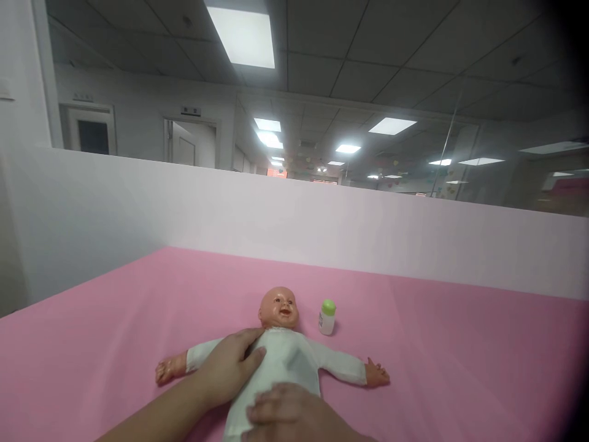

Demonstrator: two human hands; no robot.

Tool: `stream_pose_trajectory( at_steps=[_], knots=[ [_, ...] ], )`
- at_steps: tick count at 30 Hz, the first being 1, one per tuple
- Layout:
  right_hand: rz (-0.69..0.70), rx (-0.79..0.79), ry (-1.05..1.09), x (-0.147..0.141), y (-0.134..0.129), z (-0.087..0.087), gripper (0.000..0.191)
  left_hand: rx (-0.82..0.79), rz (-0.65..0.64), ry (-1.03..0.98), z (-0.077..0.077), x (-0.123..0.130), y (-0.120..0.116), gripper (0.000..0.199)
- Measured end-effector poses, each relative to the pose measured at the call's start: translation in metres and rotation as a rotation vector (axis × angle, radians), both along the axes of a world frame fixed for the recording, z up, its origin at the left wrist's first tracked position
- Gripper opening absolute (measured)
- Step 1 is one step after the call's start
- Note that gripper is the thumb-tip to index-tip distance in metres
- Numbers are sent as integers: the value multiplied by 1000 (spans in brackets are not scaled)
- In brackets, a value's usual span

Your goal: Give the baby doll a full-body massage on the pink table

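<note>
A baby doll [288, 353] in a white cloth body lies face up with both arms stretched out sideways. My left hand [232, 365] rests on the doll's shoulder and upper chest, its fingers extended and the thumb apart. Over the lower torso is my right hand [294, 411], somewhat blurred, with its fingers slightly bent and lying on or just above the cloth; I see nothing held in it. Beside the doll's head, to the right, a small translucent bottle [327, 319] with a green cap stands apart from both hands. The doll's legs are out of view.
Pink cloth [437, 344] covers the surface under the doll. A low white wall [322, 221] runs along the far side, with glass above it. Beyond are doors and ceiling lights.
</note>
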State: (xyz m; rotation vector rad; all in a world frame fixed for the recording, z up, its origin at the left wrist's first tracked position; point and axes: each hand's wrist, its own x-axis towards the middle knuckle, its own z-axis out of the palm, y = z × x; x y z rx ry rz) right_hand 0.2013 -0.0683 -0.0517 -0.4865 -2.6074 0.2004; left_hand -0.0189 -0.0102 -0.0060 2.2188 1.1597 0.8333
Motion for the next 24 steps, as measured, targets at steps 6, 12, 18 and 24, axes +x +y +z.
stream_pose_trajectory(
  at_steps=[6, 12, 18, 24],
  knots=[
    [-276, -128, -16, 36, 8, 19, 66, -3, -1, -7, 0, 0, -2, 46],
    [-543, -304, 90, 47, 18, 19, 64, 7, 25, -3, 3, -1, -4, 47],
    [-637, -320, 234, 47, 20, 32, 50, 102, 93, 19, -19, -7, 8, 48],
    [-659, -356, 234, 48, 23, 40, 47, 447, -168, -67, -31, -1, -14, 40]
  ],
)
